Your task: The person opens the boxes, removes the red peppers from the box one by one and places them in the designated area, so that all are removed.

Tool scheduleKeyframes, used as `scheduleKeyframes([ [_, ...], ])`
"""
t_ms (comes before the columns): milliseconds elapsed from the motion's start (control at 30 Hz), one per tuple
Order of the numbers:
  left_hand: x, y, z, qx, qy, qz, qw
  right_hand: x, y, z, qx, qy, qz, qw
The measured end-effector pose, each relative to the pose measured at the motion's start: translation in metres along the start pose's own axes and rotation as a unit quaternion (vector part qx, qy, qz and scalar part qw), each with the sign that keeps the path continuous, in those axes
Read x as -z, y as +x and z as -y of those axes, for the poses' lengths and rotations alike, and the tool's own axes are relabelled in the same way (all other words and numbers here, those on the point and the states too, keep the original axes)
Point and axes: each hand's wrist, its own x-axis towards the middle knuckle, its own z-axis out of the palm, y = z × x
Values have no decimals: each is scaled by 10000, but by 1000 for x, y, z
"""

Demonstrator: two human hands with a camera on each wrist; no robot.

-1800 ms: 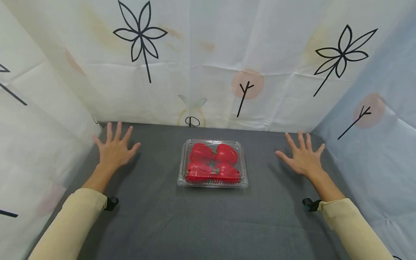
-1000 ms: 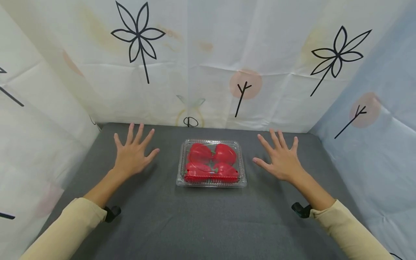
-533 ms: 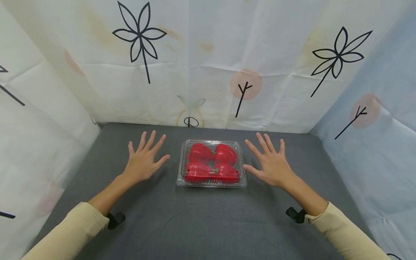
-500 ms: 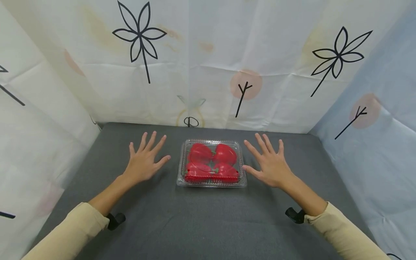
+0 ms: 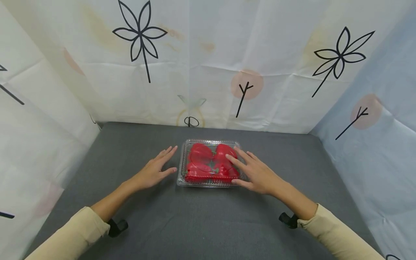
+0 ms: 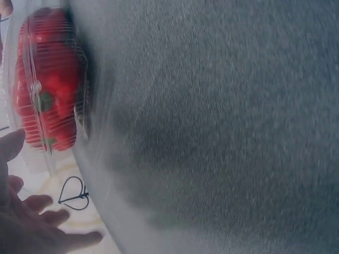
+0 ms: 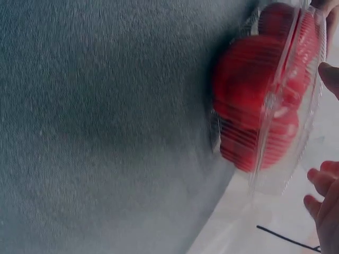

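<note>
A clear plastic clamshell box [image 5: 208, 185] lies closed on the grey cloth, and several red bell peppers [image 5: 200, 156] with green stems show through its lid. My left hand [image 5: 154, 174] is just off the box's left side, its fingers extended and a small gap left before the rim. The right hand [image 5: 260, 176] reaches over the box's right edge with fingers spread; whether the fingertips touch the lid I cannot tell. In the left wrist view the peppers [image 6: 50, 79] sit beyond my loosely bent fingers. The right wrist view has the box's ribbed side close to that hand [image 7: 328, 203].
A grey cloth [image 5: 208, 224] covers the table around the box. White fabric walls [image 5: 208, 43] with printed leaves and twigs rise behind it and at both sides. Black wrist cameras [image 5: 117, 227] sit at both sleeves.
Both hands have moved inward from the far sides toward the box, the right one now overlapping its right edge. The fingers are less spread on the left. The box has stayed put.
</note>
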Motion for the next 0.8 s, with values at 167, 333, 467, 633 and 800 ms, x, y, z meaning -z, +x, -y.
scheduleKeyframes([
  [167,-3,-2,1,295,-822,267,9958,-4,4,7,299,262,34,9992],
  [333,-6,-3,3,445,-1687,599,9828,-11,6,11,579,167,-19,9982],
  [467,-9,-2,4,573,-2524,927,9615,-15,8,14,868,108,-173,9960],
  [633,-10,-4,-1,1012,-3501,1110,9246,-20,12,19,1112,133,-230,9934],
  [800,-12,-7,-3,1477,-3941,1063,9009,-24,18,27,1286,17,-146,9916],
])
